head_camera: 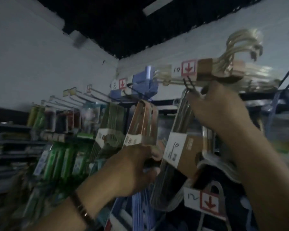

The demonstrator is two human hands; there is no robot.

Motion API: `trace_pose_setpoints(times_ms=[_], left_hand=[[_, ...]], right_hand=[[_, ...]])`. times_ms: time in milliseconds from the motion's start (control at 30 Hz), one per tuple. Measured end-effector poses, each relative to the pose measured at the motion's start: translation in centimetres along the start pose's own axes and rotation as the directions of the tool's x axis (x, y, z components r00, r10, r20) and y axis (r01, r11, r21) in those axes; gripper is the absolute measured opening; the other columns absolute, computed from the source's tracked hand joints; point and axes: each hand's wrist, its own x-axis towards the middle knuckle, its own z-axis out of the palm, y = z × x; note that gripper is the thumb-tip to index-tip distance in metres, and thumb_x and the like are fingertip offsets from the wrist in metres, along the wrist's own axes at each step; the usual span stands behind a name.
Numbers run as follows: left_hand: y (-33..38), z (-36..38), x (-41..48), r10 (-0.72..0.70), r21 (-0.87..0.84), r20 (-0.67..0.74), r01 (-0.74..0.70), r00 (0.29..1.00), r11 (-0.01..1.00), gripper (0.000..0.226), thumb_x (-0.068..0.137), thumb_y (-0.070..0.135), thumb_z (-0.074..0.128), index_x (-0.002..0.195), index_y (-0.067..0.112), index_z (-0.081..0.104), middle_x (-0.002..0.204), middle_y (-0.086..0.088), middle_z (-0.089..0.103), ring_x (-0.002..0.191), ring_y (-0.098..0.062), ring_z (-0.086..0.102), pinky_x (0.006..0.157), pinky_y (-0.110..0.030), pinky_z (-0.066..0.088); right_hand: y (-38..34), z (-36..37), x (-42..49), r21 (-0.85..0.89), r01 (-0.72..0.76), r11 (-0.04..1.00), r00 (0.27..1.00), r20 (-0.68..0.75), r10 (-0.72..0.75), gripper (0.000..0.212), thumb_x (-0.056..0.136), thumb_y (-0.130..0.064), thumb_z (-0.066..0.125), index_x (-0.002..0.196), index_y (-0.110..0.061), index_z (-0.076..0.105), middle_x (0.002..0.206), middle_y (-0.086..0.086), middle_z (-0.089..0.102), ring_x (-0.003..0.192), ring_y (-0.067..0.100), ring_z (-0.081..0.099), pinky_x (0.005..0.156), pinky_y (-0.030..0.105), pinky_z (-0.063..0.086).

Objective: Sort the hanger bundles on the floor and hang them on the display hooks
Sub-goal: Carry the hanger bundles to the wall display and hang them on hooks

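My right hand (218,107) is raised and closed on the top of a pale hanger bundle (175,144) with a cardboard band and a white "10" label, held at a black display hook (188,84). My left hand (133,170) grips the lower part of an orange-brown hanger bundle (143,120) hanging from a hook further left. Above, a cream hanger bundle (223,67) with a "10" price tag sits on a top hook. A blue hanger bundle (145,84) hangs by the "8" tag.
Green hanger packs (110,124) and other packaged goods (60,157) fill hooks to the left. Empty metal hooks (83,95) jut from the white wall. A "12" price tag (202,200) and blue hangers (137,209) sit low. A dark shelf (7,125) stands far left.
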Motion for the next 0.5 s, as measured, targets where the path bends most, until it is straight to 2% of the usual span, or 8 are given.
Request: trace_pose_setpoints(times_ms=[67, 100, 133, 200, 267, 367, 433, 500], left_hand=[[-1.3, 1.3, -4.0, -0.094, 0.111, 0.074, 0.086, 0.993, 0.99, 0.041, 0.096, 0.062, 0.06, 0.134, 0.047, 0.056, 0.129, 0.022, 0.06, 0.113, -0.005, 0.061, 0.097, -0.033, 0.055], [-2.0, 2.0, -6.3, -0.142, 0.178, 0.086, 0.125, 0.986, 0.976, 0.041, 0.096, 0.063, 0.058, 0.134, 0.048, 0.054, 0.13, 0.023, 0.06, 0.114, -0.005, 0.06, 0.096, -0.032, 0.054], [-2.8, 2.6, -8.8, -0.208, 0.229, 0.093, 0.183, 0.974, 0.956, 0.039, 0.095, 0.064, 0.057, 0.131, 0.049, 0.055, 0.127, 0.022, 0.062, 0.112, -0.005, 0.062, 0.093, -0.031, 0.055], [-4.6, 3.7, -13.9, -0.337, 0.27, 0.073, 0.307, 0.939, 0.913, 0.037, 0.09, 0.065, 0.056, 0.123, 0.048, 0.06, 0.117, 0.017, 0.069, 0.104, -0.007, 0.067, 0.086, -0.031, 0.058], [-6.5, 4.6, -20.6, -0.536, 0.357, 0.126, 0.466, 0.834, 0.809, 0.047, 0.087, 0.066, 0.049, 0.127, 0.046, 0.061, 0.122, 0.012, 0.07, 0.109, -0.012, 0.069, 0.086, -0.031, 0.058], [-6.4, 4.6, -30.6, -0.735, 0.405, 0.165, 0.635, 0.658, 0.658, 0.051, 0.092, 0.064, 0.049, 0.135, 0.041, 0.064, 0.125, 0.014, 0.069, 0.114, -0.012, 0.067, 0.092, -0.021, 0.051], [-5.1, 4.3, -37.2, -0.833, 0.466, 0.173, 0.701, 0.526, 0.54, 0.039, 0.098, 0.058, 0.056, 0.133, 0.04, 0.064, 0.124, 0.016, 0.067, 0.116, -0.01, 0.064, 0.096, -0.026, 0.051], [-3.6, 3.9, -43.0, -0.887, 0.502, 0.217, 0.733, 0.409, 0.46, 0.035, 0.101, 0.056, 0.055, 0.132, 0.041, 0.063, 0.124, 0.017, 0.066, 0.115, -0.01, 0.063, 0.097, -0.03, 0.052]], right_hand=[[-1.0, 0.1, -4.2, 0.25, 0.089, 0.964, 0.994, 0.041, -0.103, 0.033, 0.099, -0.056, 0.056, 0.108, -0.026, 0.066, 0.09, -0.005, 0.07, 0.074, 0.016, 0.068, 0.061, 0.032, 0.049], [-1.4, 0.6, -6.4, 0.339, 0.091, 0.936, 0.981, 0.13, -0.142, 0.03, 0.099, -0.057, 0.057, 0.099, -0.028, 0.067, 0.079, -0.009, 0.07, 0.065, 0.007, 0.066, 0.057, 0.03, 0.051], [-1.6, 1.3, -8.6, 0.403, 0.085, 0.911, 0.952, 0.237, -0.193, 0.032, 0.097, -0.06, 0.058, 0.094, -0.029, 0.068, 0.073, -0.01, 0.07, 0.063, 0.005, 0.065, 0.057, 0.029, 0.052], [-2.0, 3.1, -13.4, 0.508, 0.076, 0.858, 0.84, 0.431, -0.329, 0.043, 0.088, -0.071, 0.051, 0.089, -0.032, 0.069, 0.072, -0.013, 0.07, 0.065, 0.003, 0.066, 0.061, 0.032, 0.056], [-3.0, 5.2, -19.1, 0.598, 0.012, 0.801, 0.685, 0.579, -0.443, 0.048, 0.081, -0.074, 0.046, 0.092, -0.034, 0.068, 0.074, -0.017, 0.072, 0.066, 0.001, 0.066, 0.064, 0.032, 0.056], [-4.1, 9.4, -28.2, 0.652, -0.176, 0.738, 0.394, 0.733, -0.554, 0.039, 0.093, -0.065, 0.055, 0.096, -0.028, 0.068, 0.078, -0.008, 0.073, 0.067, 0.006, 0.067, 0.067, 0.036, 0.058], [-4.4, 12.8, -34.9, 0.6, -0.231, 0.766, 0.207, 0.8, -0.564, 0.032, 0.1, -0.056, 0.057, 0.097, -0.026, 0.068, 0.083, -0.005, 0.072, 0.071, 0.009, 0.068, 0.072, 0.041, 0.06], [-3.9, 15.7, -42.1, 0.539, -0.209, 0.816, 0.037, 0.838, -0.544, 0.029, 0.104, -0.049, 0.055, 0.107, -0.023, 0.068, 0.082, -0.005, 0.066, 0.075, 0.016, 0.067, 0.068, 0.04, 0.056]])
